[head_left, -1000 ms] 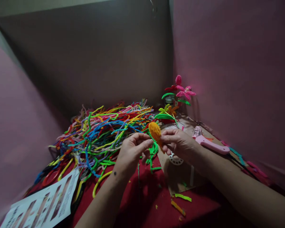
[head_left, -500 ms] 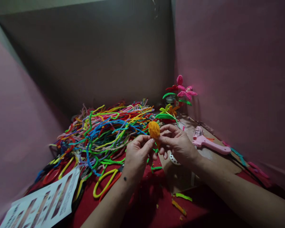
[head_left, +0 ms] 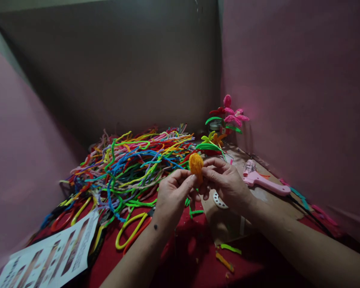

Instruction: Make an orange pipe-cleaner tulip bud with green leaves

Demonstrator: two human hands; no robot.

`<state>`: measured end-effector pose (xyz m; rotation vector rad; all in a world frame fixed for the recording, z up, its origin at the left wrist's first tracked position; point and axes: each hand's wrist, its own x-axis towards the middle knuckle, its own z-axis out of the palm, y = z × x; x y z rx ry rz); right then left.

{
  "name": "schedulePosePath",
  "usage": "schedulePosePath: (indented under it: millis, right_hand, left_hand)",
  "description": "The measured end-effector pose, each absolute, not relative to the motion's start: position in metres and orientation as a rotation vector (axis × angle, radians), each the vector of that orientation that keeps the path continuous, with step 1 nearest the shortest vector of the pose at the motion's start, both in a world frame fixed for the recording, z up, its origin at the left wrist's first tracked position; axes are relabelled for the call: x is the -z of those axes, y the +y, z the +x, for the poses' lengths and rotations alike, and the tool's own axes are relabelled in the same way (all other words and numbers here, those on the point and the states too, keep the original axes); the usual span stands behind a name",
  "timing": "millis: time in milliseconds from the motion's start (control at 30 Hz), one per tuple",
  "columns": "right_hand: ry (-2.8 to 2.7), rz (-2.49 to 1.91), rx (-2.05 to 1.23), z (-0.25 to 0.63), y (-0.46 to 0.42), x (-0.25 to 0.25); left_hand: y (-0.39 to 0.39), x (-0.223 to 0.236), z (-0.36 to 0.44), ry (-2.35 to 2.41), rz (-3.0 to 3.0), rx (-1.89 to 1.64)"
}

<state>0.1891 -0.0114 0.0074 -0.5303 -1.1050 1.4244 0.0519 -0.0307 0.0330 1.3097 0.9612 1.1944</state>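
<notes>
An orange fuzzy pipe-cleaner bud (head_left: 196,163) stands upright between my two hands, its rounded end on top. My left hand (head_left: 177,188) pinches its lower part from the left with thumb and forefinger. From the other side, my right hand (head_left: 223,180) grips the same lower part between thumb and fingers. Fingers of both hands partly cover the bud's base. Behind and to the left lies a big heap of multicoloured pipe cleaners (head_left: 138,160).
Yellow-and-red-handled scissors (head_left: 132,230) lie left of my left wrist, near a printed sheet (head_left: 51,256). At right, a pink glue gun (head_left: 267,184) rests on a brown board (head_left: 228,224). Pink pipe-cleaner flowers (head_left: 236,116) stand at the back; short offcuts (head_left: 225,262) lie in front on red cloth.
The orange bud has turned slightly and shifted a little to the right between my fingers. Both hands keep their pinch; the view has moved very slightly.
</notes>
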Motion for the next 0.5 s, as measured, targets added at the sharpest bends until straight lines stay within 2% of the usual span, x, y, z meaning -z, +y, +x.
schedulePosePath:
  millis: [500]
  right_hand:
    - [-1.106, -0.48, -1.434, 0.1866, -0.0125, -0.0026]
  left_hand:
    - [-0.0384, -0.0343, 0.0582, 1.011, 1.381, -1.294]
